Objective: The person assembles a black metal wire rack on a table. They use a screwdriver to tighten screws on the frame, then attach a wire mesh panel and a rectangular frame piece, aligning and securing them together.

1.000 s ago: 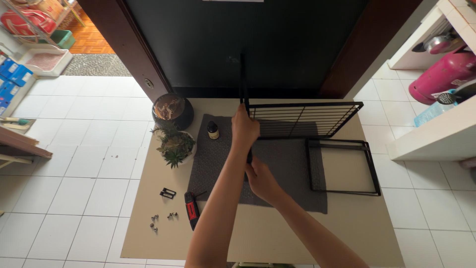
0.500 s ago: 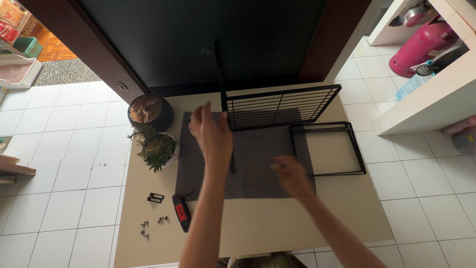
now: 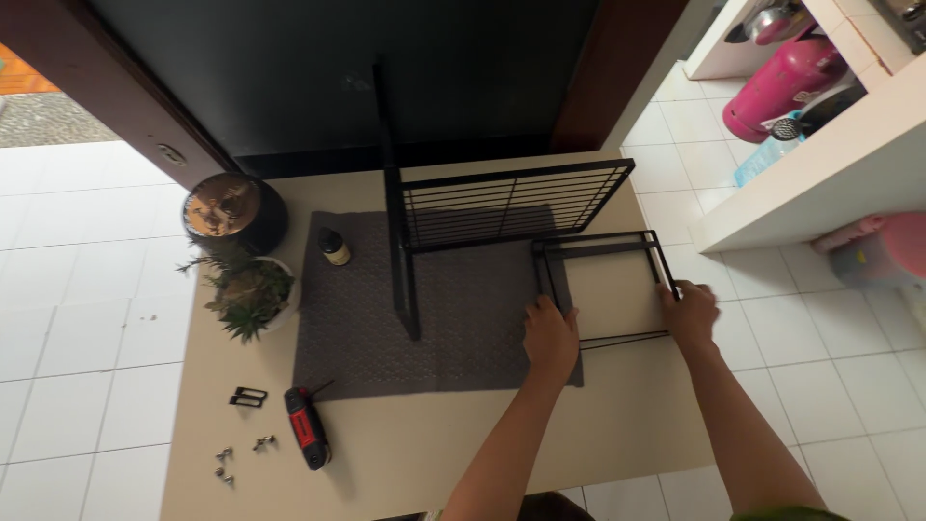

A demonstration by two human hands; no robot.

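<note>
A black rectangular metal frame (image 3: 606, 243) lies flat on the beige table (image 3: 434, 444), partly over a grey mat (image 3: 386, 318). My left hand (image 3: 550, 340) grips the frame's near left corner. My right hand (image 3: 691, 313) grips its near right corner. Just behind stands a black wire grid panel (image 3: 502, 203) joined to an upright black post (image 3: 397, 241); neither hand touches it.
On the table's left are a dark round pot (image 3: 234, 208), a small potted plant (image 3: 249, 292) and a little dark bottle (image 3: 334, 247). Near the front left lie a red-handled tool (image 3: 307, 440), a black bracket (image 3: 248, 397) and several screws (image 3: 230, 461). White shelves (image 3: 830, 145) stand at the right.
My left hand has let go of the upright post and both hands have moved right onto the flat frame. The camera view has shifted closer and to the right.
</note>
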